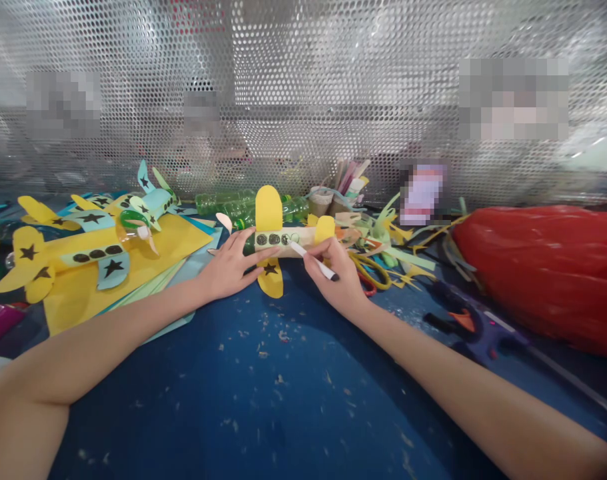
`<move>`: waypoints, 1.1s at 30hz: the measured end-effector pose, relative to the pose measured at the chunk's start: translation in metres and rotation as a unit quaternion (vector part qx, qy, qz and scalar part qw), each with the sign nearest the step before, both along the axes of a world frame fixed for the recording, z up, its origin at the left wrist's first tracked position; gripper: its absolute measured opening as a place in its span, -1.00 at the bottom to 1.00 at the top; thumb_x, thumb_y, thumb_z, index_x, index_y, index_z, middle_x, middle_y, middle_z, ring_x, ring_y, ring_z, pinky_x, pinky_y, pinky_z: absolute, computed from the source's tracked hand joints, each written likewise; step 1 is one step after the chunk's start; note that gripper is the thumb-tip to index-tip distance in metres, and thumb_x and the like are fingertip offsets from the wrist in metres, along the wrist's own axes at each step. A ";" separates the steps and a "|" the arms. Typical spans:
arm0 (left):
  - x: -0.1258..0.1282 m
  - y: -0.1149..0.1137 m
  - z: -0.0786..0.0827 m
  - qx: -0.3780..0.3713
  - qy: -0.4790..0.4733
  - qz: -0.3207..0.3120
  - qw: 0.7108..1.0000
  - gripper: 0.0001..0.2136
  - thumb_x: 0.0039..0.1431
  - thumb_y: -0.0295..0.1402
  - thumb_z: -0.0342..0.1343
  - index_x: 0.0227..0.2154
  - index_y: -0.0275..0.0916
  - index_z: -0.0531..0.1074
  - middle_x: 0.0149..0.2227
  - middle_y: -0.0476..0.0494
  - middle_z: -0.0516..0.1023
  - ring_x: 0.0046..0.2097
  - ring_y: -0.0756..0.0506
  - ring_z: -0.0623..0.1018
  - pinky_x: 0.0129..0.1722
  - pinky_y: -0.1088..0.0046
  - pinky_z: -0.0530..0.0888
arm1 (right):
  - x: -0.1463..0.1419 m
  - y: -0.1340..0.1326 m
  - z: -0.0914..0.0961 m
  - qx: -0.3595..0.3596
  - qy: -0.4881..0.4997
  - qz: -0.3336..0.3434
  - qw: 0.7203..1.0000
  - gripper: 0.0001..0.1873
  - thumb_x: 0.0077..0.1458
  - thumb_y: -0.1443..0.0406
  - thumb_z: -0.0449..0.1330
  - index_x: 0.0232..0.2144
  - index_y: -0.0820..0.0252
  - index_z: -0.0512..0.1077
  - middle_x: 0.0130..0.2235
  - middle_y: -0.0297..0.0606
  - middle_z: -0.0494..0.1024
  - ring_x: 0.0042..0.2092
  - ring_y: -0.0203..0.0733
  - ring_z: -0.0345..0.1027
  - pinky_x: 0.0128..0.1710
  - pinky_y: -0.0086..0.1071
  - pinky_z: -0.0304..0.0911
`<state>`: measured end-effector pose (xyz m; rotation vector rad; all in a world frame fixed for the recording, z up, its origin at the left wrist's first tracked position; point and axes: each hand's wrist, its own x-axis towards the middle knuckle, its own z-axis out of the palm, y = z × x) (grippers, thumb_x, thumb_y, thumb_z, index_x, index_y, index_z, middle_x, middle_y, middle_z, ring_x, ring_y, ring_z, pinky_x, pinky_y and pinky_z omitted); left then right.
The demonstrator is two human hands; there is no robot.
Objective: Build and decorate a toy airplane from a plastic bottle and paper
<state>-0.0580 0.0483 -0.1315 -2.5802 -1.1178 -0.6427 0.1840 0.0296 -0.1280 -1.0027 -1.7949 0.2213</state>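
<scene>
The bottle plane (276, 239) lies on its side on the blue table (283, 413), straight ahead of the person. It is a green plastic bottle wrapped in a pale band, with two rounded yellow wings, one standing up (268, 208) and one lying toward the person (271, 280). The nearer wing carries one black star (270, 269), and a yellow tail fin (324, 229) sits at the plane's right end. The band shows three filled dark circles in a row and a fourth only outlined. The left hand (230, 267) lies nearly flat with fingers stretched out, pressing on the plane's left end without closing round it. The right hand (336, 273) is curled in a writing grip on a white marker (314, 261), its tip at the band by the outlined circle. Left of the plane, at least three finished planes (58, 257) rest on a yellow paper sheet (178, 241). Behind it lie green bottles (223, 200) and a cup of sticks (320, 200), backed by a perforated metal screen (303, 100). To its right are yellow-handled scissors (370, 270), loose paper strips (403, 247), one glue gun (476, 327) and one red plastic bag (543, 267). Nothing lies between the hands and the plane.
</scene>
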 end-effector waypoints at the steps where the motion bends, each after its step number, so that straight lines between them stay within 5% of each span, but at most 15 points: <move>1: 0.000 0.000 0.000 -0.001 0.000 0.002 1.000 -0.57 0.33 -0.21 -0.04 0.23 0.14 0.17 0.30 -0.17 -0.04 0.27 -0.40 0.12 0.16 -0.12 0.23 | 0.000 0.000 0.000 -0.003 0.001 0.002 1.000 -0.91 0.13 0.30 0.12 -0.41 0.10 0.25 -0.44 -0.34 0.40 -0.38 -0.21 0.28 -0.37 -0.30 0.16; 33: 0.001 -0.001 0.001 0.000 -0.007 -0.009 1.000 -0.55 0.32 -0.25 -0.03 0.24 0.18 0.14 0.30 -0.14 -0.06 0.28 -0.37 0.11 0.19 -0.10 0.20 | -0.001 -0.001 0.000 -0.002 0.017 0.000 1.000 -0.87 0.10 0.34 0.10 -0.45 0.09 0.20 -0.48 -0.37 0.33 -0.42 -0.23 0.23 -0.39 -0.30 0.13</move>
